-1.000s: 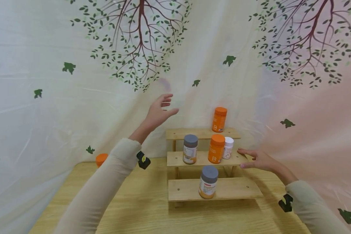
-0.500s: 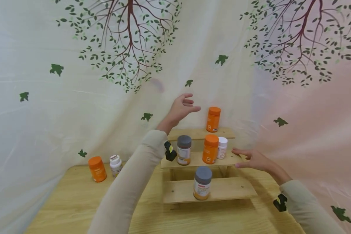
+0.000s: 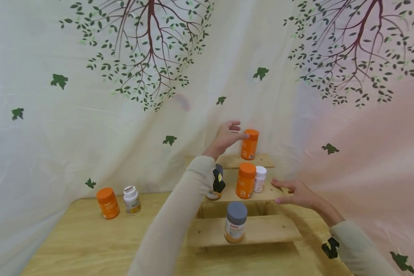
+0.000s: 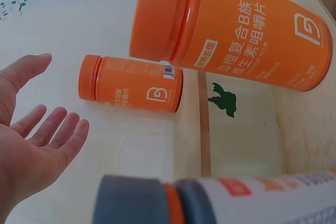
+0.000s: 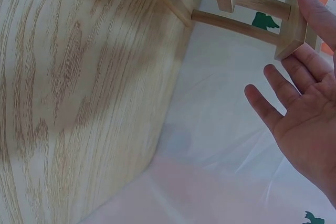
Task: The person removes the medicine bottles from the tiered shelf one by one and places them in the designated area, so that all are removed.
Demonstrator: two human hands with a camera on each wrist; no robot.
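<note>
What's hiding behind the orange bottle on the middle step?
A white bottle peeks out to the right, on the same step. Further back, another orange bottle stands on the top step, by the left hand. The middle orange bottle covers the white bottle's left edge.

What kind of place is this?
Likely a staged tabletop set, maybe a mock shop display: a tiered wooden stand with lidded bottles, a wood-grain table, and a creased tree-print sheet as backdrop.
</note>
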